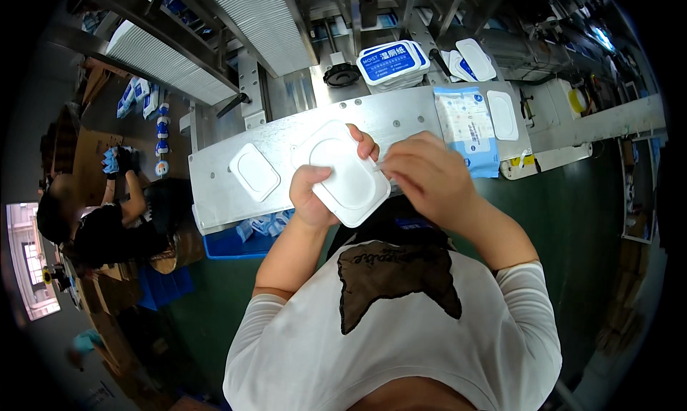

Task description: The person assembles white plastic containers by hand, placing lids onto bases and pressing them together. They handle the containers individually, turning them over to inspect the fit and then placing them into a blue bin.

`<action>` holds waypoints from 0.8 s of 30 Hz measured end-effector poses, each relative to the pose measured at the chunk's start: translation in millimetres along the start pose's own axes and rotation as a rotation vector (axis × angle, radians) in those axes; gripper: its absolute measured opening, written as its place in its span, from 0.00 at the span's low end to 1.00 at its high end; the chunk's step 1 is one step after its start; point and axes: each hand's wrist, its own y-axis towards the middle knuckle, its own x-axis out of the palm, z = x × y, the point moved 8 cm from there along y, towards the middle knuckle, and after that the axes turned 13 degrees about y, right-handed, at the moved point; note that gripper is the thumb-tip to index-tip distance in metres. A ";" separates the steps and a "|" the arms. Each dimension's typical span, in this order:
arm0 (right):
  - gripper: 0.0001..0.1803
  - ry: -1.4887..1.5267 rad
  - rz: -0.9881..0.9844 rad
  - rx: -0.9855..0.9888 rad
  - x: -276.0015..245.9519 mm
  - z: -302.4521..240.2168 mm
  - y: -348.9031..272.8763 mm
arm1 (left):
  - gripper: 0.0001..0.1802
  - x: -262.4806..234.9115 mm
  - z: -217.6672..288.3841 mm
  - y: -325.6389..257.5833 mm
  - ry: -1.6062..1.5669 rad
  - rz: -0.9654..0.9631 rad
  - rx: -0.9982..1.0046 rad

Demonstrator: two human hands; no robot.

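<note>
A blue-and-white packet [469, 125] lay on the right part of the metal table [215, 196], and a round black knob [341, 75] stood behind the table. Below its left front edge was a blue bin [232, 252] with small pale blue packets [263, 226] in it. Farther left, a co-worker in a black shirt [107, 228] bent near a cardboard box [95, 160]. Beyond them was a bright window [31, 268]; green floor [565, 225] stretched away on the right.

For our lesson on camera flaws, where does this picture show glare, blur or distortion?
Head view: glare whitens the metal surface beside the black knob; the right hand looks slightly blurred; the window at far left leans, as fisheye distortion would make it; the corners go black.
</note>
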 end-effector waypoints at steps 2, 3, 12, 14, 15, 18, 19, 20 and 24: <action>0.11 0.035 0.072 0.040 -14.1 1.9 -0.8 | 0.32 4.7 0.2 -3.1 0.002 0.006 -0.032; 0.12 0.018 0.106 0.029 -19.7 -0.3 0.1 | 0.32 2.7 0.2 -3.7 -0.014 0.017 -0.030; 0.08 -0.026 0.087 -0.021 -10.7 -0.1 6.3 | 0.32 -2.4 1.3 -4.8 -0.083 -0.029 0.000; 0.08 0.014 0.030 -0.028 -7.4 -3.8 9.0 | 0.32 -2.3 2.1 -4.5 -0.076 -0.040 -0.005; 0.09 0.032 0.004 -0.028 -4.7 -5.8 9.0 | 0.32 -3.2 2.7 -3.7 -0.037 -0.052 0.003; 0.10 0.035 -0.022 -0.073 6.2 -3.5 6.4 | 0.32 -5.1 3.2 -2.9 0.013 -0.060 0.014; 0.11 0.029 -0.042 -0.055 6.1 -1.8 7.5 | 0.32 -2.7 2.5 -4.8 -0.015 -0.046 0.004; 0.11 0.041 0.035 -0.030 -0.7 0.7 6.9 | 0.32 -1.8 2.0 -5.7 -0.044 -0.032 -0.004; 0.11 0.082 0.065 -0.019 2.1 -2.8 3.9 | 0.32 -2.8 4.5 -2.4 0.015 -0.058 0.028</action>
